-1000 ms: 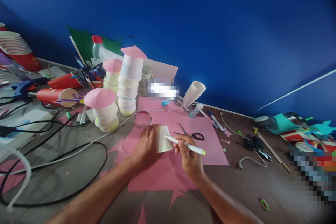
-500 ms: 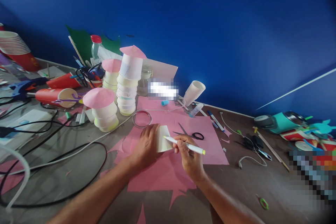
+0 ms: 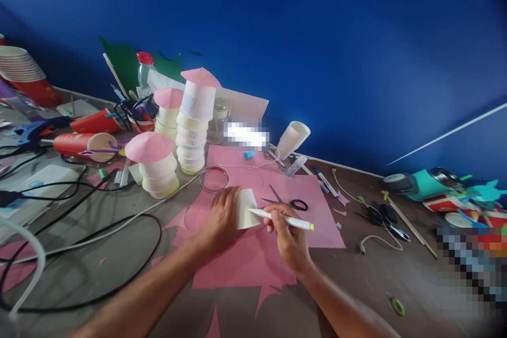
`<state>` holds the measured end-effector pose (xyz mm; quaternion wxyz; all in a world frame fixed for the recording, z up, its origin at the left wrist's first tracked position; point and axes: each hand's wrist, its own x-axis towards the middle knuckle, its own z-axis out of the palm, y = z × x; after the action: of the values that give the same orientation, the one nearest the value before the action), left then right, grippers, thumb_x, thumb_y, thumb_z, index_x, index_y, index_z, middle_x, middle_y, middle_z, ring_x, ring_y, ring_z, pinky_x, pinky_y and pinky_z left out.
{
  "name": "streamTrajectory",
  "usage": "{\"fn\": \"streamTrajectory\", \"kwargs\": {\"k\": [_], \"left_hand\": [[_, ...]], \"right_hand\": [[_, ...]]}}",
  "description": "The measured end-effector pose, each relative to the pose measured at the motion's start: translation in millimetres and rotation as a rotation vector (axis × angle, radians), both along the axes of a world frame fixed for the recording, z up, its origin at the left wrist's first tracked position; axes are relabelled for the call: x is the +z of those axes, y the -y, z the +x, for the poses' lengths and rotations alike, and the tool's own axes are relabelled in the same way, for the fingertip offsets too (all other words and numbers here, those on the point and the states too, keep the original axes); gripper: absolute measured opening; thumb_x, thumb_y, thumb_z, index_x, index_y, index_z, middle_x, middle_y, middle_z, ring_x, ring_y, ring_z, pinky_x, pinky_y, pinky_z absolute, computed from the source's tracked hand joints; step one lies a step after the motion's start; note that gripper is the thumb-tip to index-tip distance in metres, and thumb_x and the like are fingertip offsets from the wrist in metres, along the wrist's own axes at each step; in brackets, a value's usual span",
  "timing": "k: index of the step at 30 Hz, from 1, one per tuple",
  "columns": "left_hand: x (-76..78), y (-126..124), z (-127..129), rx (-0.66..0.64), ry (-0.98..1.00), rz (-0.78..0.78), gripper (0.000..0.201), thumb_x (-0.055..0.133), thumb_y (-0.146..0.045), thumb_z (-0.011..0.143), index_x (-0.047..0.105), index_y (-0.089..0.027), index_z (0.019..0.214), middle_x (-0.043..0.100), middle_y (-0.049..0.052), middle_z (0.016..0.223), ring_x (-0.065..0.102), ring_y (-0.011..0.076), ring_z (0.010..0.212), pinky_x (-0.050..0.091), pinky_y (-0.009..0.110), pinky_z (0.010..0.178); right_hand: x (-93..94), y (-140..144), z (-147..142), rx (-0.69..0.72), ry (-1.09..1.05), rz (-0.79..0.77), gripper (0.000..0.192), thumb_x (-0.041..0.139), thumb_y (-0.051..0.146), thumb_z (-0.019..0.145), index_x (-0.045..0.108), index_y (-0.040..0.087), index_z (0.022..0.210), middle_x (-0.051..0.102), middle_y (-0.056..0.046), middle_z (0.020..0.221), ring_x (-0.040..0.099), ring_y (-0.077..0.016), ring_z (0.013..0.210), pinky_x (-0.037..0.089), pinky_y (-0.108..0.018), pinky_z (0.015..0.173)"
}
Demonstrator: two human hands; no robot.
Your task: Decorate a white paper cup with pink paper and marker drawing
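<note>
My left hand [image 3: 222, 217] is closed around a small pale paper cup [image 3: 245, 209] lying on its side, whose left part is hidden under the fingers. In my right hand [image 3: 287, 235] a white marker pen [image 3: 287, 218] with a yellow end is pinched, its tip at the cup's surface. Faint yellow tints the cup. Pink paper [image 3: 245, 261] spreads beneath both hands. Open scissors [image 3: 298, 205] with dark handles lie just beyond my right hand, partly covered by it. A blue pen cap [image 3: 249, 155] rests farther back on the paper.
Cup towers with pink cone roofs [image 3: 149, 148] stand to the left, the tallest one [image 3: 192, 134] behind them. A cable [image 3: 130, 224] loops across the left. Stacked white cups [image 3: 293, 140] lean at the back. A turquoise bottle [image 3: 423, 185] lies at right.
My right hand has shifted slightly to the right and down with the marker, its tip still at the cup. My left hand and the cup stay in place.
</note>
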<state>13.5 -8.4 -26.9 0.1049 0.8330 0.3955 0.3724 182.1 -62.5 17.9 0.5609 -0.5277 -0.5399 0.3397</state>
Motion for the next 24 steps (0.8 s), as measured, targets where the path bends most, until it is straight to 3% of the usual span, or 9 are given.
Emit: {"fn": "streamTrajectory", "kwargs": {"k": [24], "left_hand": [[-7.2, -1.1, -0.9, 0.0, 0.012, 0.061, 0.069, 0.064, -0.032, 0.085, 0.029, -0.011, 0.14, 0.057, 0.023, 0.121, 0.058, 0.0361, 0.111, 0.052, 0.053, 0.091]], "right_hand": [[2.6, 0.7, 0.3, 0.0, 0.021, -0.024, 0.039, 0.054, 0.052, 0.092, 0.067, 0.019, 0.077, 0.06, -0.001, 0.062, 0.05, -0.0119, 0.053, 0.041, -0.024, 0.051]]}}
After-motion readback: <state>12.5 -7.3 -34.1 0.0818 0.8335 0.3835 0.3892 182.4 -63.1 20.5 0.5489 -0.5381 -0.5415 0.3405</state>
